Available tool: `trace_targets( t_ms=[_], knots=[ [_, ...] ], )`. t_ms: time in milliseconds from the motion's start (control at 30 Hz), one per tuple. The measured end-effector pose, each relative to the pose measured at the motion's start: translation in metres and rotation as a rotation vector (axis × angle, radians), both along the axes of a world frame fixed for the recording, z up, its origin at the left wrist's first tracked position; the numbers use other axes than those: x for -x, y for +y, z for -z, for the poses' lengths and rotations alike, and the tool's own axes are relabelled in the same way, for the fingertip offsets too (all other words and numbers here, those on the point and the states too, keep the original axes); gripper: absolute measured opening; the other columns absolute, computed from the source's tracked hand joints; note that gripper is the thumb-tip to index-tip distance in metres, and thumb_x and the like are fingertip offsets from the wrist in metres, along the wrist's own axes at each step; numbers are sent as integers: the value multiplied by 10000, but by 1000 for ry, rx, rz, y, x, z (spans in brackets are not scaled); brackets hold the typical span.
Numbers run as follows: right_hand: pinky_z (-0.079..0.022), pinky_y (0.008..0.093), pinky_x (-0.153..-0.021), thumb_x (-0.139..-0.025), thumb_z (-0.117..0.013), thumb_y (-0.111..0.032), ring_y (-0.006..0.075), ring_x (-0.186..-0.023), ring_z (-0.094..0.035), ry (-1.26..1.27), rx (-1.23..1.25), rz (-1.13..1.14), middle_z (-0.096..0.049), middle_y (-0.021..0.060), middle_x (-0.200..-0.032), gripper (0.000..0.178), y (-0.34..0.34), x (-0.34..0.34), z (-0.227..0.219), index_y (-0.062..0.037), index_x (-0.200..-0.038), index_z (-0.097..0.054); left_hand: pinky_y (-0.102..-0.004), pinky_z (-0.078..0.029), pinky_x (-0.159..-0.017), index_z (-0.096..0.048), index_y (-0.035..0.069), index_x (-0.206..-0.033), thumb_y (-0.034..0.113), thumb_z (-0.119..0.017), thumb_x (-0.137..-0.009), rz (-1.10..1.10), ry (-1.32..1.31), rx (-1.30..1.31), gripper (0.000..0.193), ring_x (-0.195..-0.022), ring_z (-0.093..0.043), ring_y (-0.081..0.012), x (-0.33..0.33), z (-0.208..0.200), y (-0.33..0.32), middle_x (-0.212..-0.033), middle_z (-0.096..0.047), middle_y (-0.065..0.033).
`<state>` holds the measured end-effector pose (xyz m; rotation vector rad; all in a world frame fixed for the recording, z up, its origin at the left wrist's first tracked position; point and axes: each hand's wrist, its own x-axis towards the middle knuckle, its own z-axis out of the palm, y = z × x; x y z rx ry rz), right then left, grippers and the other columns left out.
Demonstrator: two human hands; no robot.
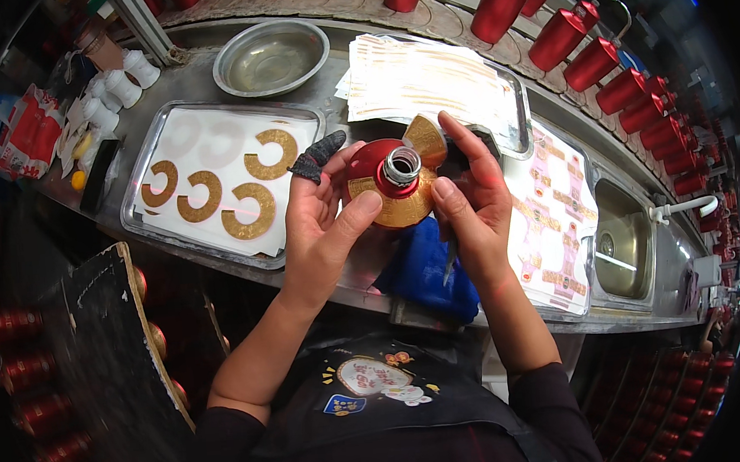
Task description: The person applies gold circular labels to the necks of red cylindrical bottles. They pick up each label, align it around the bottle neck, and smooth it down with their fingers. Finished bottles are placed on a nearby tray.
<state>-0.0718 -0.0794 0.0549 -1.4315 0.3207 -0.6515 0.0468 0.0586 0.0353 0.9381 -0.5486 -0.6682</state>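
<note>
A red bottle (366,160) with an uncapped, threaded silver neck is held up in front of me, its mouth facing me. My left hand (321,222) grips its left side, thumb on the shoulder; a black cover wraps one fingertip. A gold arc-shaped label (405,210) lies over the near side of the shoulder, and its far right end stands up off the bottle. My right hand (479,209) is closed around the right side, thumb on the label and index finger beside the raised end. The bottle hides some fingertips.
A metal tray (131,196) at left holds a sheet with several gold arc labels. Behind it stands a metal bowl (272,56). Paper sheets (419,79) and printed label sheets (552,225) lie right, before a sink (621,246). Red bottles (559,38) line the conveyor; a blue cloth (434,269) hangs at the edge.
</note>
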Motion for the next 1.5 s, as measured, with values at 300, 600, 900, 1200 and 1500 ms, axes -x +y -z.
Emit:
trace_targets(
  t_ms=[300, 600, 900, 1200, 1500],
  knots=[
    [-510, 194, -819, -945, -644, -11, 63, -973, -639, -48, -2, -10, -505, 112, -1468, 635, 0, -6, 2, 3, -1527, -390, -347, -414, -1110, -388, -32, -1430, 82, -688, -950, -37, -2, 7, 579, -1266, -547, -195, 6, -1, -2, -1391, -538, -161],
    [-487, 166, -708, -897, -712, -59, 23, -872, -606, -2, 174, 30, -521, 100, -1434, 692, 2, -5, 0, -3, -1517, -409, -347, -430, -1096, -409, -34, -1410, 86, -698, -946, -30, -10, -1, 560, -1249, -559, -191, 6, -2, -2, -1374, -550, -161],
    [-504, 171, -709, -887, -715, -52, 37, -901, -611, -37, 139, 41, -493, 107, -1457, 692, 3, -7, 4, -8, -1513, -422, -343, -440, -1083, -416, -28, -1403, 114, -720, -935, -64, -7, -21, 576, -1234, -566, -187, 8, -3, -4, -1359, -561, -161],
    [-511, 197, -776, -915, -700, -64, 50, -913, -628, 45, 169, 21, -515, 103, -1457, 674, 1, -4, -2, -8, -1518, -403, -340, -448, -1068, -422, -16, -1384, 171, -770, -893, -112, -91, -83, 630, -1204, -577, -188, 9, -3, -8, -1322, -571, -148],
    [-491, 182, -722, -910, -703, -59, 34, -852, -593, -12, 152, 56, -525, 99, -1430, 662, 1, -7, 3, -15, -1510, -424, -345, -458, -1051, -432, -9, -1369, 192, -777, -889, -123, -95, -89, 624, -1194, -580, -194, 11, -3, -9, -1319, -568, -142]
  ],
)
